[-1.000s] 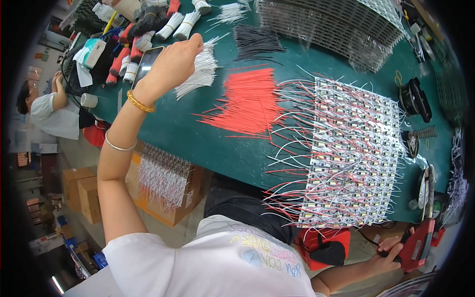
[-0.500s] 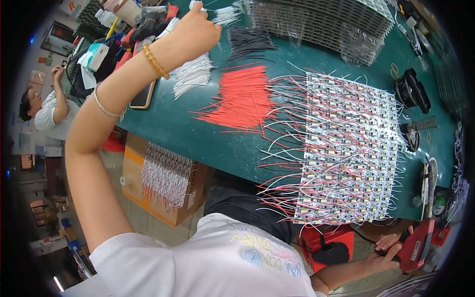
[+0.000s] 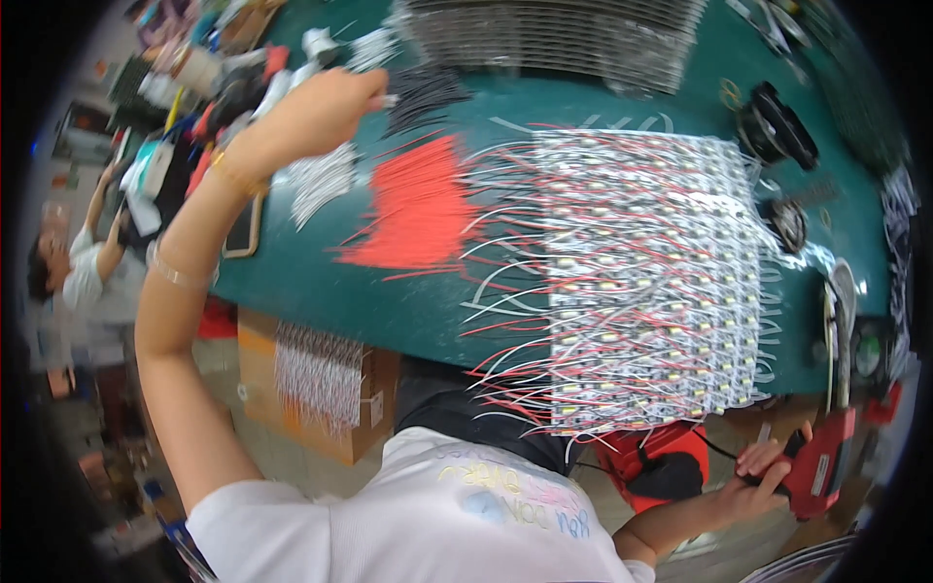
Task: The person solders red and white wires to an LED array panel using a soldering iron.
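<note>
My left hand point(image 3: 326, 109) is closed over the table's far left part, beside the black wires point(image 3: 425, 97). A small pale bit shows at its fingertips, too blurred to name. Below it lie a bundle of white wires point(image 3: 323, 187) and a pile of short red wires point(image 3: 420, 209). Low on the right, my right hand point(image 3: 763, 476) is wrapped round a red and black pistol-shaped tool point(image 3: 824, 466). Between the hands lies a panel of small LED circuit boards point(image 3: 651, 282), with red and white wires sticking out along its left side.
Stacked grey panels point(image 3: 554, 44) stand at the green table's point(image 3: 321, 301) back. A black round-based object point(image 3: 777, 126) and a metal coil point(image 3: 787, 225) lie right. Below the table are a cardboard box point(image 3: 374, 428) and a red container point(image 3: 656, 466). Another person point(image 3: 83, 267) sits far left.
The whole view has shifted, so the table's things appear farther left. My left hand has come nearer, away from a white object at the back. My right hand keeps hold of the tool.
</note>
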A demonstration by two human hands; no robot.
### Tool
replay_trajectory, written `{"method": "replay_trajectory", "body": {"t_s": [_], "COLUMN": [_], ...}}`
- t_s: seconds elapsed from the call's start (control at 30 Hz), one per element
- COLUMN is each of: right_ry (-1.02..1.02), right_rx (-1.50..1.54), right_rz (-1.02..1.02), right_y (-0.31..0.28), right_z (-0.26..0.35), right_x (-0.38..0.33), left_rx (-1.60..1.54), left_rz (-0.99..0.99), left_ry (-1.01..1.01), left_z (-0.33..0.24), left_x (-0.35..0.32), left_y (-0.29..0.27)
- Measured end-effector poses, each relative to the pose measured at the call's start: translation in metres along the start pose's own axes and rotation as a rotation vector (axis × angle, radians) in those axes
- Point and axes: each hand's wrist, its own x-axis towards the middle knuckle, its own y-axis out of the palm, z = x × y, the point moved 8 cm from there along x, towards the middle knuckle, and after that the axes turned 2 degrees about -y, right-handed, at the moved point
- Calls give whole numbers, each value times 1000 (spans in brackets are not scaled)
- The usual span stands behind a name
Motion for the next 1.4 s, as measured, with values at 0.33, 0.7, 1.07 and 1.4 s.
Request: {"method": "replay_trajectory", "body": {"t_s": [0.33,0.7,1.07,1.4], "right_ry": [-163,-110,-54,448], "right_rx": [-160,-512,-350,-216], "right_rz": [-431,-336,32,14], "right_y": [-29,-15,95,127], "right_z": [8,38,24,-49], "right_x": [35,58,88,78], "left_rx": [-898,-986,-972,-814], "left_rz": [-51,-178,-209,-185], "left_ry": [-128,-28,72,70], "left_z": [-96,-157,-182,-188], "left_x": [14,94,167,177], "left_y": [24,16,32,52]}}
